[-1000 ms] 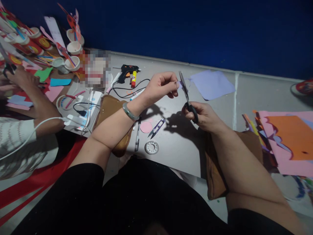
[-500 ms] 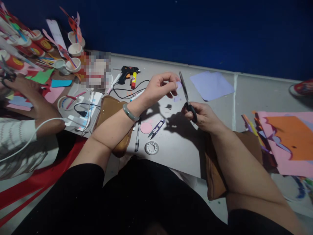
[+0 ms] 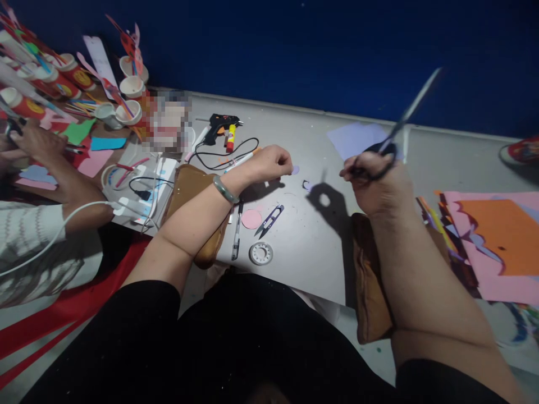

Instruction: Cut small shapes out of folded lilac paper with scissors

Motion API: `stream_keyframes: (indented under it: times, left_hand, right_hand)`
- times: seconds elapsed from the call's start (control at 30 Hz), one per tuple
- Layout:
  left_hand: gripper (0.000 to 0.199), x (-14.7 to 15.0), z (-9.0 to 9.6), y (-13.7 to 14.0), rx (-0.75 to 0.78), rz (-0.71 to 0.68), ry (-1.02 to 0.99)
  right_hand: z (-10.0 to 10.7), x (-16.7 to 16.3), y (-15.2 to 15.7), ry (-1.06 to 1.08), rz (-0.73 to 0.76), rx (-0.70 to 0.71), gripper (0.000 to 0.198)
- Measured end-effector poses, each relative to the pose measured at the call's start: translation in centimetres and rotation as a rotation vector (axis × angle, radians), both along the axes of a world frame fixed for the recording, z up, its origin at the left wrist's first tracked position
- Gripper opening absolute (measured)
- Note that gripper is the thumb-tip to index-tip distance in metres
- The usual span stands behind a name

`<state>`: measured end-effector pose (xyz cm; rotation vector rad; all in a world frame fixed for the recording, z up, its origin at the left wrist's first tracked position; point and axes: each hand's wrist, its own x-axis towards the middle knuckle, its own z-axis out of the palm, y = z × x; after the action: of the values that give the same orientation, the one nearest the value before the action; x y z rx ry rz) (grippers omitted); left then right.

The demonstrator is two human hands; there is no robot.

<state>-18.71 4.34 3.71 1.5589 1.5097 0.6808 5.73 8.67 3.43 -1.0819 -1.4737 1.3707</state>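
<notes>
My left hand (image 3: 275,163), at the middle of the table, pinches a small purple paper piece (image 3: 296,169) at its fingertips. To the right, my right hand (image 3: 373,174) is raised and closed around the handles of black-handled scissors (image 3: 402,126), their blurred blades pointing up and away. A purple paper scrap (image 3: 307,185) lies on the table between the hands. Beyond my right hand is a purple sheet (image 3: 351,139), partly covered by it. Nearer to me lie a pink paper circle (image 3: 251,219), thread snips (image 3: 270,221), a pen (image 3: 237,233) and a white ring-shaped roll (image 3: 261,253).
A glue gun (image 3: 221,126) and a glue stick (image 3: 230,138) lie at the back, by a power strip (image 3: 162,185). Paper cups (image 3: 128,113) with craft pieces stand left, near a co-worker's hand (image 3: 37,140) holding scissors. Orange paper (image 3: 501,235) tops a stack at right.
My right hand has moved right and turned, swinging the scissors away from the purple piece. My left hand has come slightly lower and nearer, still pinching the piece.
</notes>
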Motion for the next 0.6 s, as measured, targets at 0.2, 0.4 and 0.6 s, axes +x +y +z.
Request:
stream_keyframes:
  times: [0.2, 0.4, 0.6]
  left_hand:
    - [0.024, -0.4, -0.1, -0.2, 0.053, -0.073, 0.388]
    - [0.016, 0.0, -0.2, -1.0, 0.137, -0.064, 0.63]
    - [0.03, 2.9, -1.1, -1.8, 0.314, -0.289, 0.547]
  right_hand:
    - [-3.2, -1.3, 0.0, -0.527, 0.058, 0.336, 0.016]
    - [-3.9, -2.2, -0.7, -0.462, 0.027, 0.235, 0.018]
    - [-3.6, -2.0, -0.1, -0.212, -0.128, 0.122, 0.024]
